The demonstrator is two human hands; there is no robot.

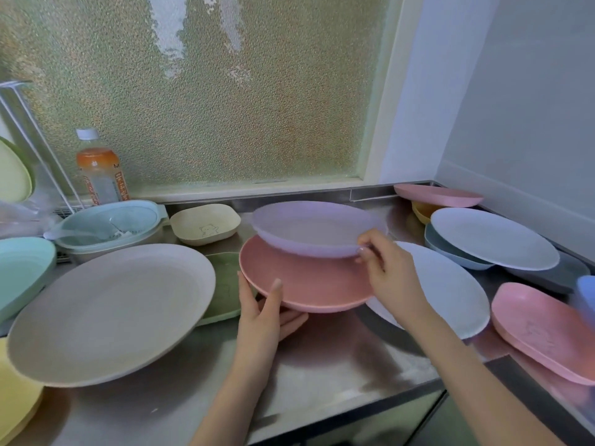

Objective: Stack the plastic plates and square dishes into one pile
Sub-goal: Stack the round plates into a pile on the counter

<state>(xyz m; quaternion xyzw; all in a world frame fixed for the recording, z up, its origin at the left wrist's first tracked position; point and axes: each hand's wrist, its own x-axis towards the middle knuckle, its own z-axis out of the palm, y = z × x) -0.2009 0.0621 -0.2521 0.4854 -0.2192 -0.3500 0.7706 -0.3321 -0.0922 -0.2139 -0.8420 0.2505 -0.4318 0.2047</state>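
Home kitchen: steel counter [322,355], frosted window [206,91], plastic dishes.

Soft, dim daylight comes through the frosted window [206,91] at the far side, with white streaks of glare near its top. The steel counter [322,365] carries pale reflections and dark, blurred shadows under the arms. Wide-angle distortion bends the window frame [383,101] and stretches the near edges. The blue dish [586,294] at far right smears with blur; overall sharpness is low.
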